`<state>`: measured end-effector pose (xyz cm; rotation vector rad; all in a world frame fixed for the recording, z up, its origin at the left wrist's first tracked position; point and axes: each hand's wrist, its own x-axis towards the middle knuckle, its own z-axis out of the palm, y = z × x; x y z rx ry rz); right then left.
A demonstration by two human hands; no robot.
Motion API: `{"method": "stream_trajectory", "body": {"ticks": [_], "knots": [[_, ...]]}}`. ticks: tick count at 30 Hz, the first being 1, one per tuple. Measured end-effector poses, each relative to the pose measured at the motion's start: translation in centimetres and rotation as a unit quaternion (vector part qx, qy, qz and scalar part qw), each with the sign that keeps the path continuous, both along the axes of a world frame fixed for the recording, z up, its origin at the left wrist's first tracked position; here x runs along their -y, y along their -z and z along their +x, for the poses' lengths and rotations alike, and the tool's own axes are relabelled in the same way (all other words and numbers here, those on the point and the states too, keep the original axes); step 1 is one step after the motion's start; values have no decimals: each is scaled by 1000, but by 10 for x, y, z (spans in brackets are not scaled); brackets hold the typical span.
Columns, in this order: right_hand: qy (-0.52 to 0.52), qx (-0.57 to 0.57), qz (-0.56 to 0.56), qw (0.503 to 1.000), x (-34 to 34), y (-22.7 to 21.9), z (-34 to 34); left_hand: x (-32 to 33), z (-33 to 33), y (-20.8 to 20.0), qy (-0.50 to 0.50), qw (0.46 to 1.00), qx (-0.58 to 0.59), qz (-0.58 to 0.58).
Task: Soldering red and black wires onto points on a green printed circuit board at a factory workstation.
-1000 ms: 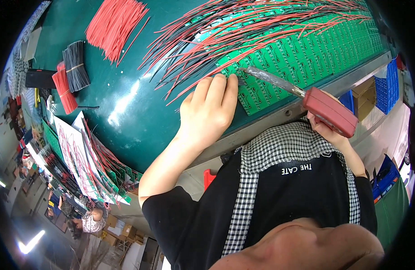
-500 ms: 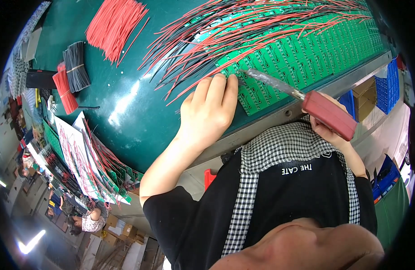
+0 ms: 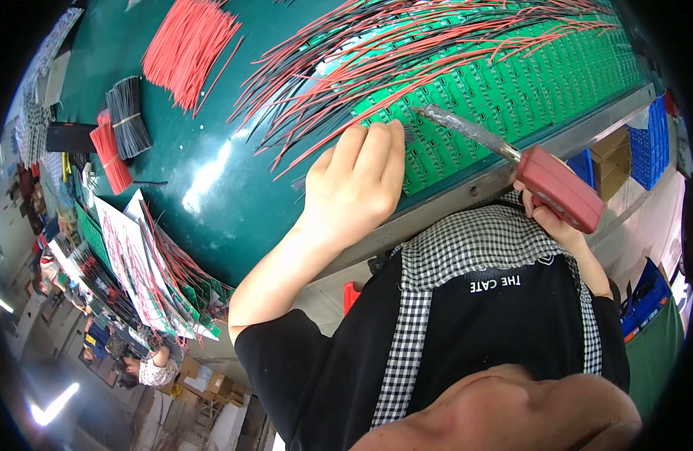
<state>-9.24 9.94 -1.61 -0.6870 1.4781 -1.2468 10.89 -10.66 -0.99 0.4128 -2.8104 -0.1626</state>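
My right hand (image 3: pixel 551 218) is wrapped round the red handle of a soldering iron (image 3: pixel 553 188). Its long greyish barrel points left, the tip just above the near left part of a green circuit board panel (image 3: pixel 512 109). At that panel's left end rests my left hand (image 3: pixel 355 180), fingers together and bent down. The fingertips are partly hidden, so whatever they pinch cannot be made out. Red and black wires (image 3: pixel 339 79) fan out across the boards and hang over their left side, just beyond my left hand.
On the green tabletop (image 3: pixel 211 218) lie a big pile of red wires (image 3: pixel 188 52), a tied black bundle (image 3: pixel 128 116) and a smaller red bundle (image 3: pixel 109 154). Wired boards with white sheets (image 3: pixel 132 259) stand at the left edge. Blue crates (image 3: pixel 649 146) are at the right. A metal rail (image 3: pixel 474 192) edges the table.
The soldering iron's handle has shifted slightly right and down, its tip slightly right and up. My left hand has moved a little, still at the boards' left end.
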Motion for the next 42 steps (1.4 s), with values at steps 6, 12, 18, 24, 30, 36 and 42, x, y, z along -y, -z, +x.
{"method": "stream_trajectory", "body": {"ticks": [6, 12, 18, 24, 30, 36, 42], "knots": [[-16, -23, 12, 1000, -3, 2, -2, -1, -1, 3, 6, 999, 44, 5], [-84, -186, -37, 978, -5, 12, -9, -1, -2, 3, 1, 998, 59, 0], [-149, -325, -62, 932, 1, 2, -13, -1, -3, 3, -4, 998, 63, -11], [-135, -333, -74, 930, -1, 2, -12, -3, -3, 2, -6, 997, 71, -18], [-87, -229, -4, 970, -6, 0, -10, -3, -3, 2, -9, 997, 67, -24], [-45, -134, 1, 990, -11, 3, -10, 0, -3, 5, 14, 998, 40, -37], [12, -29, -18, 999, -9, 5, -9, 2, -14, 10, 21, 998, -33, -45]]}}
